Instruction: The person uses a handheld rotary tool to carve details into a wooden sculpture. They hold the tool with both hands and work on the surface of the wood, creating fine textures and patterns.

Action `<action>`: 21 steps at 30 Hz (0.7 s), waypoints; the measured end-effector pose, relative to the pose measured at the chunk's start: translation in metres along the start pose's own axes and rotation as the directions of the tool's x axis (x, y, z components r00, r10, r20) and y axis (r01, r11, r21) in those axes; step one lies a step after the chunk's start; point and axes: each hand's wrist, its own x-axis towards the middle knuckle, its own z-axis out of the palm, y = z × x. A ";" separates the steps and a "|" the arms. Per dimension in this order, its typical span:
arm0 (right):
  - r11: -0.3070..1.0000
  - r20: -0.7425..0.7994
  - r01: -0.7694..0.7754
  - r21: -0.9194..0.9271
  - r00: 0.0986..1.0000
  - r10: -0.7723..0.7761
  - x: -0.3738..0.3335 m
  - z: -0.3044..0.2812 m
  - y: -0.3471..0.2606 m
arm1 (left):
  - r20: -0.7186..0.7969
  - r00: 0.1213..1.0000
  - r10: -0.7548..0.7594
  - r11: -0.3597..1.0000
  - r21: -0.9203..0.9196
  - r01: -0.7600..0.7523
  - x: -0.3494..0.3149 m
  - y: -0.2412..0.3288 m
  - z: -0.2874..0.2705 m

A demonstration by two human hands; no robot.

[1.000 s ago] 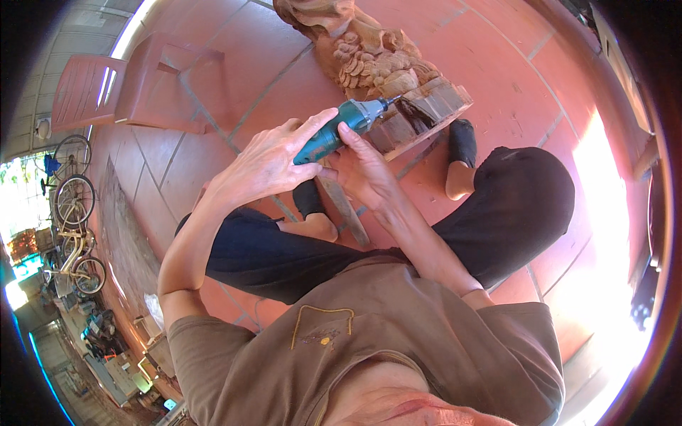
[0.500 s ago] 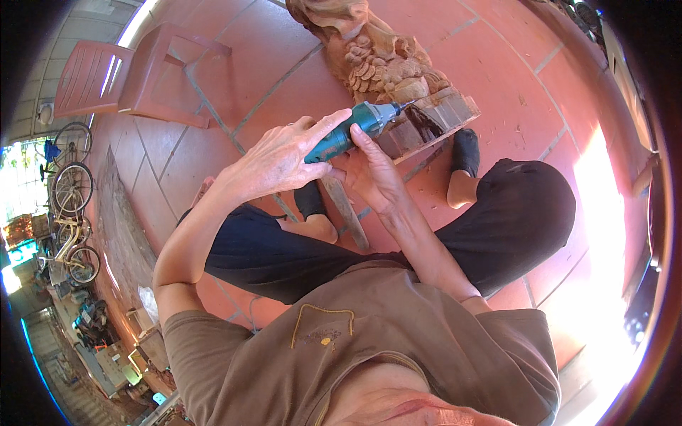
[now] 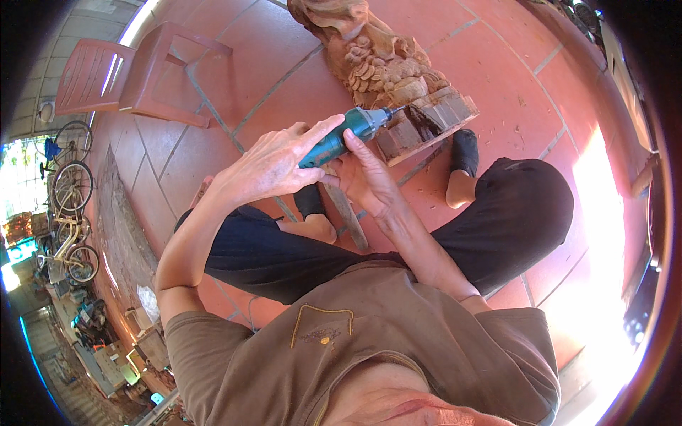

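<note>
A teal rotary tool [image 3: 339,138] with a grey nose and a thin bit is held between my two hands, tilted up and to the right. My left hand [image 3: 273,160] wraps its body from the left, forefinger stretched along the top. My right hand [image 3: 366,174] grips it from below, thumb laid along its side. Beyond them lies a carved wooden sculpture [image 3: 376,64], with clustered round shapes and a blocky base. The bit's tip is near that base; whether it touches the wood I cannot tell.
A reddish-brown plastic chair [image 3: 149,78] stands on the tiled floor at the far left. A wooden strip [image 3: 346,213] lies below my hands, between my legs. Bicycles [image 3: 73,188] and a cluttered heap of tools and boxes [image 3: 106,348] line the left side. Wood chips dot the floor near the sculpture.
Both hands and the rotary tool have shifted slightly left and down, drawing the bit back a little. The sculpture has stayed in place.
</note>
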 end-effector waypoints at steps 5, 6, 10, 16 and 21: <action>1.000 -0.013 -0.007 -0.005 1.000 0.006 -0.002 -0.001 0.000 | 0.046 0.998 -0.053 0.999 0.003 0.053 -0.001 0.004 -0.002; 1.000 -0.008 -0.010 -0.005 1.000 0.010 -0.002 0.000 0.000 | 0.014 1.000 -0.020 1.000 0.008 0.020 -0.002 0.002 0.001; 1.000 -0.005 -0.003 -0.005 1.000 0.003 -0.004 0.002 0.000 | -0.044 0.998 0.046 0.999 0.025 -0.045 -0.004 -0.003 0.006; 1.000 0.005 -0.007 0.017 1.000 0.007 -0.007 -0.005 0.005 | 0.042 0.997 -0.069 0.998 -0.010 0.069 -0.007 0.008 0.002; 0.998 0.036 -0.033 -0.049 0.999 0.035 -0.003 0.006 0.003 | -0.003 0.997 -0.083 0.996 -0.041 0.083 -0.013 0.005 -0.005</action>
